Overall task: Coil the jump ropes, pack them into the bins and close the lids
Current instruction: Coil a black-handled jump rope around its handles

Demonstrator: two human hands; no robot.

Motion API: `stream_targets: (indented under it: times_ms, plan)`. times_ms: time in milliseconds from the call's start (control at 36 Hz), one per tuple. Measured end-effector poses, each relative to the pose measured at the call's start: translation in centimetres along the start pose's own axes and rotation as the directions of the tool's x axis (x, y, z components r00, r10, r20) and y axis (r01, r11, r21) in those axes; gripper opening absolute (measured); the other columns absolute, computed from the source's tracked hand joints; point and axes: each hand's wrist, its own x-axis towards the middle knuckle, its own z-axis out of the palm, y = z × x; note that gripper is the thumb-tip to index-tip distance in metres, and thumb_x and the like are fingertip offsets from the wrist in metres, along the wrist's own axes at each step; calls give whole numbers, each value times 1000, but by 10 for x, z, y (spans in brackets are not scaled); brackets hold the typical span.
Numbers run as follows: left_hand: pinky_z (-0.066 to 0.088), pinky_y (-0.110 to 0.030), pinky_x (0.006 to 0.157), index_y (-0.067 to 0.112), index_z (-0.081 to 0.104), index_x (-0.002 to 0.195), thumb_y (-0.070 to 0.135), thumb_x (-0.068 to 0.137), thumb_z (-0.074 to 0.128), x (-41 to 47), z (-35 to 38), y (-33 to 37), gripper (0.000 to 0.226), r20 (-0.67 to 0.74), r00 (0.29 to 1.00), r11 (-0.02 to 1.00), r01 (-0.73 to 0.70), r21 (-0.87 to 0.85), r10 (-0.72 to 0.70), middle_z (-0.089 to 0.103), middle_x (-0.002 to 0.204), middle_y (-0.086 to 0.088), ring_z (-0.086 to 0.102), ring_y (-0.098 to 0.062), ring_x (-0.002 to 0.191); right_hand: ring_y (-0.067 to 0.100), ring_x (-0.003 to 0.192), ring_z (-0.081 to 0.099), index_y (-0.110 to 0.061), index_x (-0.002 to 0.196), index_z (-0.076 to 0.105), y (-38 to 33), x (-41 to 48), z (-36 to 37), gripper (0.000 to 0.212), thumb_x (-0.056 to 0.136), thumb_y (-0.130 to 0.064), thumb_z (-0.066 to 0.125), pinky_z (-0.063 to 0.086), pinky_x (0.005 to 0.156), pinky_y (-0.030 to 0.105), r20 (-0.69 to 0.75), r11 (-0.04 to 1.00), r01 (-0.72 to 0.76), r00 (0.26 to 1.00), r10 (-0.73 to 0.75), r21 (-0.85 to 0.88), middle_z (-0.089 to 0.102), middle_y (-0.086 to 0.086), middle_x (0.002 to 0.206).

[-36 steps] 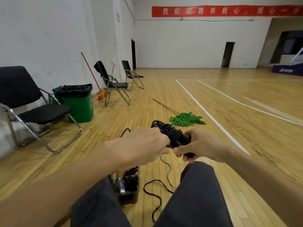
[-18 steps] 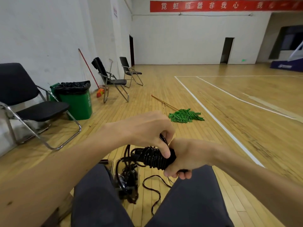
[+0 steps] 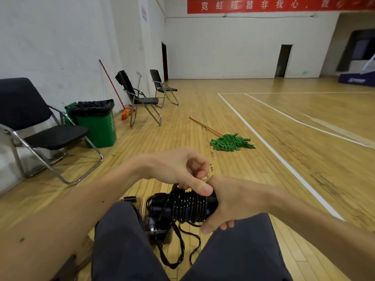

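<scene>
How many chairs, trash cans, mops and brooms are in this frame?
Chairs: 3
Trash can: 1
Mop: 1
Broom: 1
Total: 6

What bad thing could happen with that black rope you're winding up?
1. The wraps on the jump rope seem pinned mainly by the left hand's thumb, while the right hand grips the end. If the thumb slips, the coil could spring loose.
2. The loose tail trails on the floor between the legs, by the bin. It might snag there and tug the coil apart.
</scene>
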Motion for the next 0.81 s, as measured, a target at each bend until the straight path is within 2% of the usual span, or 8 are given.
stream_targets:
  times_ms: [139,222,306,389,472,528,611,806]
  plan:
    - [42,-19,59,15,54,74,35,86,69,-2,2,-8,27,-30,998,984,-61,-167,56,52,68,6,47,-10,61,20,63,64,-24,83,66,0,-2,-2,21,82,-12,83,56,58,29,-68,991,97,994,-91,92,70,7,74]
    - [44,-17,58,25,61,74,35,88,63,-1,1,-7,18,-57,996,962,-81,-259,68,60,68,11,55,-7,60,19,61,64,-12,92,67,3,0,-3,20,82,-11,83,54,56,26,-119,983,114,988,-97,142,69,3,70]
    - [49,-20,58,31,68,78,43,90,66,-3,1,-10,17,-49,997,928,-76,-365,63,66,73,8,62,-8,63,14,59,63,-10,87,66,4,-1,-4,17,82,-7,82,53,55,23,-153,969,147,981,-117,197,68,-1,69]
    - [51,-24,60,35,76,87,49,85,69,-4,4,-24,16,-102,994,887,-22,-461,-28,65,81,5,60,-10,71,15,61,64,-6,93,66,7,-2,-8,18,82,-3,80,55,57,24,-260,938,223,953,-153,265,69,1,70]
    - [39,-22,49,14,71,94,35,97,54,-3,10,-35,27,-180,979,865,-8,-502,-96,53,64,3,45,-9,52,23,64,66,-1,100,66,9,-1,-13,23,82,-1,80,55,59,28,-417,892,316,894,-166,323,71,18,80]
    - [32,-23,45,10,61,89,43,94,50,-3,12,-32,36,-193,974,847,-4,-532,-117,46,59,2,37,-10,44,20,61,66,-2,97,68,12,-1,-15,19,82,0,79,55,57,28,-507,869,350,851,-139,349,71,12,75]
    - [28,-23,47,7,57,99,44,96,45,-6,15,-24,39,-180,973,851,33,-524,-148,40,61,1,31,-10,45,15,57,63,-6,89,68,16,1,-16,14,82,1,78,55,54,26,-572,848,347,818,-64,401,69,2,66]
    - [34,-21,50,14,61,110,31,107,42,-7,21,-14,26,-181,974,931,64,-359,-137,39,64,4,34,-9,50,19,60,61,-5,84,68,27,4,-16,12,83,4,75,53,55,26,-632,827,324,774,47,459,71,4,70]
